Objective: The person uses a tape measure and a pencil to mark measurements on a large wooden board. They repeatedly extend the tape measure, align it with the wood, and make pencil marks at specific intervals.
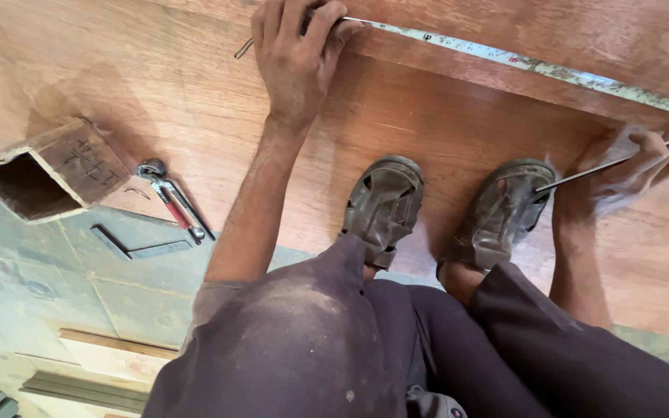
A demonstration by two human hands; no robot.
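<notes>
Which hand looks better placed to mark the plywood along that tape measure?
Probably the right hand: it holds a pencil beside the tape measure on the plywood sheet. The left hand is busy pressing the tape's other end down and holds no marking tool.

Tape measure (520,62) end hidden under left hand (296,62); right fingertips cut off.

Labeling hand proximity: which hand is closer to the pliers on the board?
Left. The left hand presses the tape measure down, up and right of the pliers. The right hand, holding a pencil, is far across the board.
</notes>
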